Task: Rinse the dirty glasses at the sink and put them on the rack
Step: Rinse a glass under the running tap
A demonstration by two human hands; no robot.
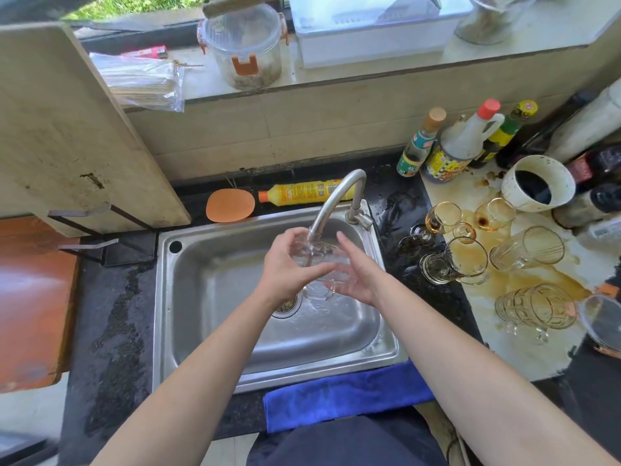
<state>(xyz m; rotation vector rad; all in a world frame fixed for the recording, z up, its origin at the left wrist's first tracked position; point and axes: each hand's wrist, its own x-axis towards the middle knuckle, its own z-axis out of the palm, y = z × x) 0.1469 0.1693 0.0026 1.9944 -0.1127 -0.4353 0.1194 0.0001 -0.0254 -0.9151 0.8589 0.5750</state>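
Over the sink, under the tap, the left hand is curling its grip round a clear glass — the right hand is pressing open fingers against it. Dirty glasses are crowding the worktop right of the rim.

Drain half hidden; glass outline blurred, perhaps tilted; top-right jar cropped.

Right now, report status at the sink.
Left grip holds the glass under the faucet. Right grip open, flat against it. Dirty glasses wait to the right. Nothing in the way.
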